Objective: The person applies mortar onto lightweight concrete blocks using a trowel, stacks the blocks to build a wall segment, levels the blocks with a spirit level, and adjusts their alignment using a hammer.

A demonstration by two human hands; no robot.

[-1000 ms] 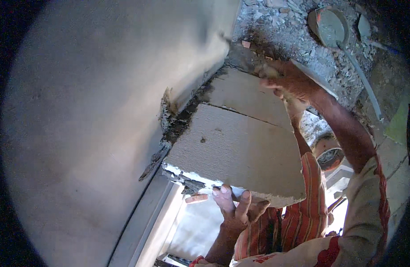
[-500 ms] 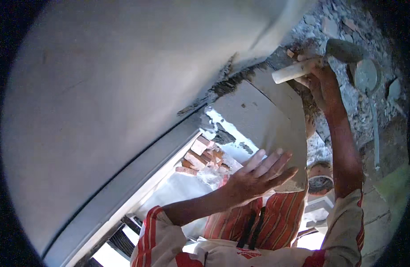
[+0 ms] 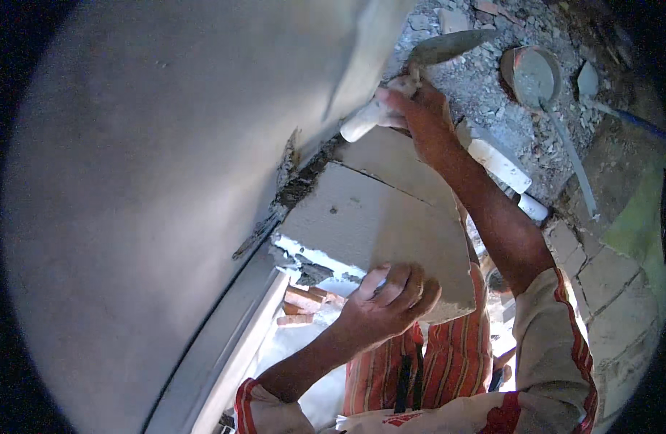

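Observation:
My right hand [image 3: 412, 101] is closed around the pale, rounded handle [image 3: 359, 124] of a trowel, beside the wall's lower edge. The trowel's grey blade [image 3: 448, 46] points away to the far right, over rubble. Below the handle lies a flat, grey-coated block surface [image 3: 376, 206] with a dark crack across its far part and white patches along its left edge. Over its near edge, my left hand [image 3: 391, 307] has its fingers curled in. No object shows in it, though its palm is hidden.
A large smooth grey wall [image 3: 152, 166] fills the left side. Beyond my right arm are rubble [image 3: 477, 79], a round bowl [image 3: 533, 76] with a long pale strip hanging from it, and white blocks [image 3: 499, 165]. Broken reddish bricks [image 3: 300, 300] lie below the block's left edge.
The view has shifted. My right hand has brought the trowel handle closer to the wall, and the blade has turned. The left hand's spread fingers have curled in.

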